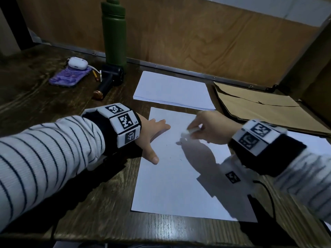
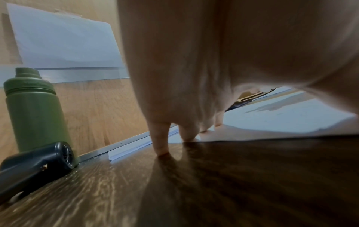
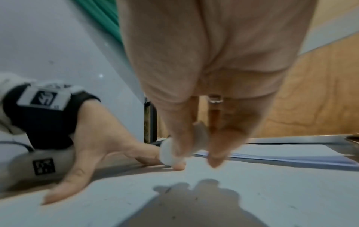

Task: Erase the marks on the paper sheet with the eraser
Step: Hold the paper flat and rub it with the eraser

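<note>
A white paper sheet (image 1: 172, 178) lies on the dark wooden table in front of me, with a few faint dark marks (image 1: 180, 159) near its middle. My left hand (image 1: 152, 135) lies flat with spread fingers on the sheet's upper left edge, pressing it down; it shows likewise in the right wrist view (image 3: 93, 156). My right hand (image 1: 206, 129) pinches a white eraser (image 1: 188, 133) between thumb and fingers. The eraser (image 3: 170, 152) hangs just above the paper (image 3: 252, 192), over its own shadow.
A stack of white paper (image 1: 172, 90) lies behind the sheet, a brown envelope (image 1: 265, 106) to the right. At the back left stand a green bottle (image 1: 114, 33), a black device (image 1: 111, 77), a purple phone (image 1: 69, 76) and a white earbud case (image 1: 78, 63).
</note>
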`<state>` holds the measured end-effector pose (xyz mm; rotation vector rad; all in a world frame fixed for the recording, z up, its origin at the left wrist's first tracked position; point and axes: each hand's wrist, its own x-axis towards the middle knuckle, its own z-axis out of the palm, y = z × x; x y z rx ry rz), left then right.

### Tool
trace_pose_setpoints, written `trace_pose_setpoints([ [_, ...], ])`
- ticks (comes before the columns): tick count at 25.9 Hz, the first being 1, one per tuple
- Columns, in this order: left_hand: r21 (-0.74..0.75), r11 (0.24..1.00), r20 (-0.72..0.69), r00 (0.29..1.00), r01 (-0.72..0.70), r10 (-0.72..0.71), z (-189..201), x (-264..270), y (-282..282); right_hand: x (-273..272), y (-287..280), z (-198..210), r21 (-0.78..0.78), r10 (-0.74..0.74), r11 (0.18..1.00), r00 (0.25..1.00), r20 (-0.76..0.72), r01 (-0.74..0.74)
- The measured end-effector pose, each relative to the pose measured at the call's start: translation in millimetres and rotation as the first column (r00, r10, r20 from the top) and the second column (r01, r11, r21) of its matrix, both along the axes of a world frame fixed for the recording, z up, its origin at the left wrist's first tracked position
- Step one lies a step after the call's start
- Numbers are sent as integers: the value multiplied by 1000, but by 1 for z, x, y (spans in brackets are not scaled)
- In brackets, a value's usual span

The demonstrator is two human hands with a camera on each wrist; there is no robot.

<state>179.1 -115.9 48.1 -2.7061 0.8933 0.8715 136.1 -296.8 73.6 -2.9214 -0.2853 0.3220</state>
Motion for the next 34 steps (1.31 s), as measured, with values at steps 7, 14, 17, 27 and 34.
trace_pose_setpoints([
  [7, -12, 1000, 30, 1000, 6, -6, -6, -2, 2, 1, 23, -20, 48, 292, 955, 956, 7, -292],
  [14, -5, 1000, 27, 1000, 6, -6, -7, -1, 2, 23, 14, -22, 1, 120, 993, 993, 18, -120],
  [17, -4, 1000, 16, 1000, 24, -24, -10, 4, 4, 15, 10, -24, 14, 153, 988, 988, -11, -153],
  [27, -11, 999, 32, 999, 37, -37, -9, 2, 3, 26, 26, -21, 10, 94, 995, 995, 26, -95],
  [34, -33, 998, 51, 998, 49, -47, -13, 4, 5, 13, 34, -23, -28, 130, 991, 990, -50, -132],
])
